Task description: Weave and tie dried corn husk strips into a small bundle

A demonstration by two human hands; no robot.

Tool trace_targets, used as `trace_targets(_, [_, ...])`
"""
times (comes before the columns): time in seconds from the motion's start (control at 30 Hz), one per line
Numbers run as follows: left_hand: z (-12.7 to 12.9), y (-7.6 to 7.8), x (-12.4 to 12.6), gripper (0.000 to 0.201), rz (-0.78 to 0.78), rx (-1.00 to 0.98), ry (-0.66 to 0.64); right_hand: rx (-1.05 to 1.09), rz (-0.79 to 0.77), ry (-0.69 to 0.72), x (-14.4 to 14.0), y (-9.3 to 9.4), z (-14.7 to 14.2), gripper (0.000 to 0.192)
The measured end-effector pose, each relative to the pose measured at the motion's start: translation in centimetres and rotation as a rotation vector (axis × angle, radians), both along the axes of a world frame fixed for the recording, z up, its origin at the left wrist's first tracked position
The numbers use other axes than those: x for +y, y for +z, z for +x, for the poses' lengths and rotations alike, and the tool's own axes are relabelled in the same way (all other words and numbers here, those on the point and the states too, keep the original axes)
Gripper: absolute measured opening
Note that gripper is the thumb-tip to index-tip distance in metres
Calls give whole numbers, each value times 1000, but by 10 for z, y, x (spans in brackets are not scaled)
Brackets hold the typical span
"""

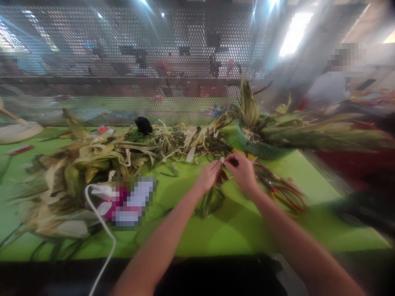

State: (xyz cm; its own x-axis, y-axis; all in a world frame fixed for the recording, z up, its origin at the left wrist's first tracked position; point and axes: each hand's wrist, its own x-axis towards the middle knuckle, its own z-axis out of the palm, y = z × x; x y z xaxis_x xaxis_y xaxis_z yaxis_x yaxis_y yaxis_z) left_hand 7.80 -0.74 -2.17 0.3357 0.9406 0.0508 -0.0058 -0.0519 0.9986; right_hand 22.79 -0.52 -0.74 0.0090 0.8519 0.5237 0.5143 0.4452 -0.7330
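Observation:
Both my hands meet over the middle of a bright green table. My left hand and my right hand pinch the top of a small bundle of green and dark red leaf strips that hangs down between them onto the table. Fingers of both hands are closed on the strip ends. The picture is blurred, so finer detail of the bundle is unclear.
A big heap of dry corn husks fills the left side, with a white cable across it. A teal basket of husks stands behind my hands. Reddish stalks lie to the right. A perforated metal screen backs the table; a person is at far right.

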Motion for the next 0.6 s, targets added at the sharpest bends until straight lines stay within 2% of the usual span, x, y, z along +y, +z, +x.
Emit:
trace_targets(0.2, [1, 2, -1, 38, -32, -13, 16, 28, -21, -8, -2, 2, -2, 6])
trace_targets(0.4, [-2, 3, -1, 41, 57, 107, 24, 81, -54, 29, -1, 3, 0, 7])
trace_targets(0.6, [-1, 8, -4, 44, 71, 141, 26, 103, -95, 30, 1, 4, 3, 8])
